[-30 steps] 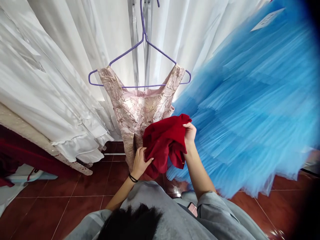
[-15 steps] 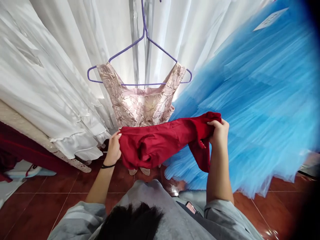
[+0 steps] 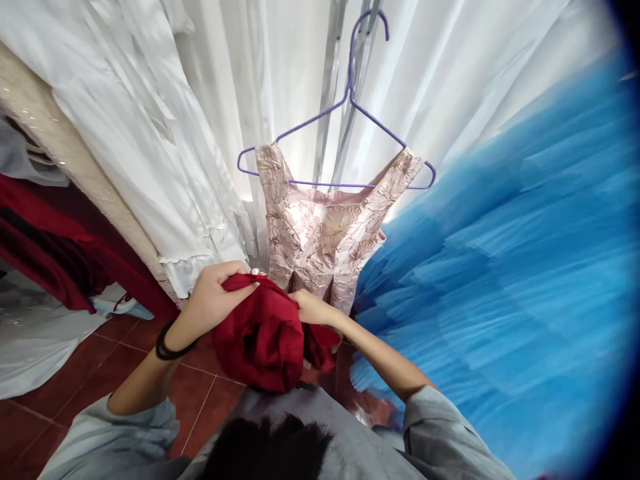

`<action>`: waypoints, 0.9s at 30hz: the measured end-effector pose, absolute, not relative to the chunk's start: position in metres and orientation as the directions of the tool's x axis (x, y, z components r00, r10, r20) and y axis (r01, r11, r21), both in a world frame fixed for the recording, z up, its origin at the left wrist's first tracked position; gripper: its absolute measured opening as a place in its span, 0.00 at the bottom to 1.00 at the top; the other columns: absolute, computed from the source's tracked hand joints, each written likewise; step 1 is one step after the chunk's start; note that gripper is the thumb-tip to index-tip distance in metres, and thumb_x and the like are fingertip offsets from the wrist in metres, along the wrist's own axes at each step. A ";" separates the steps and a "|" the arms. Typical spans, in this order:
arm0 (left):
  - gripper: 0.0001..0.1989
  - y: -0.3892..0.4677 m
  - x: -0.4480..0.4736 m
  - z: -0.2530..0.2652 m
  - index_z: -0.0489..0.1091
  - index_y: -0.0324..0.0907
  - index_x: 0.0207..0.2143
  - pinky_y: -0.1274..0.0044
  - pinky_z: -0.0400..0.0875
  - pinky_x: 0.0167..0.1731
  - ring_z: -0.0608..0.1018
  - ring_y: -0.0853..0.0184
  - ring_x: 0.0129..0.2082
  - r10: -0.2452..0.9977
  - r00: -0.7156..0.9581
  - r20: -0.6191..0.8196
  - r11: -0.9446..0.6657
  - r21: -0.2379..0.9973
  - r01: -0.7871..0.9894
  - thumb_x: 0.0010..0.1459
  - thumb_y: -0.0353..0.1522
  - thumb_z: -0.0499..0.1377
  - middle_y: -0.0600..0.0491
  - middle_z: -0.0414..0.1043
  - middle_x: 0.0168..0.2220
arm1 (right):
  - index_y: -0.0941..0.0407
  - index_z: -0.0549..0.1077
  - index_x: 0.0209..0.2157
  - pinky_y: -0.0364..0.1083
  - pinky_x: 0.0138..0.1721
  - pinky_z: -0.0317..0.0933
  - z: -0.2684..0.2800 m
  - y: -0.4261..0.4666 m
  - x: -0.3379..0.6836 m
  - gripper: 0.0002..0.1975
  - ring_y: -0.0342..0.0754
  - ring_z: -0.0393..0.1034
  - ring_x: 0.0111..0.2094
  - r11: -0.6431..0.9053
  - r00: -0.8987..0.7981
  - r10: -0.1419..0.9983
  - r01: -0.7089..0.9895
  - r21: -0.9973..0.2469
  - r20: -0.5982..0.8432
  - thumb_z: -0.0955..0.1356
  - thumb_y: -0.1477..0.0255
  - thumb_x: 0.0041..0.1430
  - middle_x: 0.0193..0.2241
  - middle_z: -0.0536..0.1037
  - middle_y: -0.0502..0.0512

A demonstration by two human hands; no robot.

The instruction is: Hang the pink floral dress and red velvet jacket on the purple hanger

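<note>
Bunched red cloth, a garment whose kind I cannot make out [image 3: 270, 340], hangs between my two hands in front of my body. My left hand [image 3: 220, 293] pinches its upper edge, thumb on top. On that wrist is a black band [image 3: 173, 343]. My right hand [image 3: 313, 308] is closed on the cloth's right side, its fingertips partly hidden in the folds. A loose end of the cloth droops below the right hand. Just beyond hangs a pink floral brocade dress [image 3: 325, 227] on a purple hanger [image 3: 350, 100]; the hands and cloth cover its lower part.
A blue tulle gown [image 3: 500, 300] fills the right side. White garments [image 3: 145, 127] hang at the left, beside a beige sparkly one [image 3: 90, 160] and dark red clothes [image 3: 60, 247]. A white curtain [image 3: 290, 73] stands behind; red floor tiles [image 3: 140, 347] lie below.
My hands have drawn together, so the red garment, stretched wide before, now bunches between them. My right hand moved left. The view has turned left, shifting the dress rightward.
</note>
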State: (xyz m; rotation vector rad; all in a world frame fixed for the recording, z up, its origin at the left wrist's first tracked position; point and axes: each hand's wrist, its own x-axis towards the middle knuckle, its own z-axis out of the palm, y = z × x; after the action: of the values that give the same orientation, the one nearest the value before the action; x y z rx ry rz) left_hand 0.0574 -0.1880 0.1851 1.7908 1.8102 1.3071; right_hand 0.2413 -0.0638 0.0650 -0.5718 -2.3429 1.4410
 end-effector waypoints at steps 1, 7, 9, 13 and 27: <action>0.16 -0.198 0.049 0.190 0.56 0.43 0.16 0.79 0.54 0.21 0.60 0.72 0.20 0.891 -0.226 0.394 -0.147 0.720 0.678 0.49 0.35 0.60 0.59 0.55 0.17 | 0.54 0.74 0.25 0.47 0.36 0.62 0.069 -0.060 0.230 0.06 0.51 0.70 0.30 0.514 -0.909 0.410 0.162 -0.842 0.076 0.67 0.77 0.51 0.23 0.74 0.51; 0.11 -0.249 -0.010 0.234 0.59 0.43 0.20 0.76 0.51 0.25 0.60 0.70 0.22 0.668 -0.456 0.588 0.154 0.491 0.858 0.53 0.34 0.56 0.59 0.55 0.19 | 0.58 0.77 0.40 0.44 0.41 0.62 0.149 -0.028 0.121 0.18 0.50 0.74 0.42 0.841 -0.970 0.155 0.031 -0.541 0.185 0.61 0.85 0.55 0.39 0.80 0.57; 0.10 -0.247 -0.030 0.256 0.60 0.44 0.22 0.75 0.50 0.27 0.59 0.70 0.22 0.531 -0.450 0.718 0.281 0.352 0.893 0.56 0.33 0.54 0.59 0.53 0.20 | 0.59 0.77 0.42 0.45 0.46 0.64 0.196 -0.013 0.069 0.18 0.51 0.73 0.47 0.904 -0.957 0.124 0.000 -0.427 0.262 0.61 0.86 0.56 0.43 0.80 0.59; 0.13 -0.209 -0.072 0.298 0.57 0.44 0.22 0.73 0.48 0.30 0.60 0.68 0.26 0.385 -0.379 0.842 0.370 0.236 0.898 0.57 0.35 0.55 0.56 0.53 0.22 | 0.63 0.70 0.26 0.32 0.44 0.63 0.307 0.033 -0.009 0.10 0.37 0.73 0.46 0.804 -0.762 0.388 0.005 -0.594 0.519 0.65 0.90 0.53 0.21 0.71 0.43; 0.03 -0.068 0.007 0.338 0.68 0.36 0.33 0.79 0.68 0.37 0.71 0.76 0.31 0.499 -0.428 0.753 -0.535 0.657 0.531 0.62 0.25 0.57 0.58 0.67 0.29 | 0.70 0.58 0.13 0.22 0.24 0.15 0.434 0.107 0.113 0.16 0.33 0.67 0.52 0.501 -0.499 0.733 -0.064 -0.863 0.463 0.53 1.00 0.43 0.08 0.56 0.37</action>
State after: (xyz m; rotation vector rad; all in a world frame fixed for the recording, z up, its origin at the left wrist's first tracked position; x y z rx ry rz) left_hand 0.0075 -0.0677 0.3376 1.6915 1.5257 2.1968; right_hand 0.1125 0.1072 0.4342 -0.5574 -1.8376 1.1038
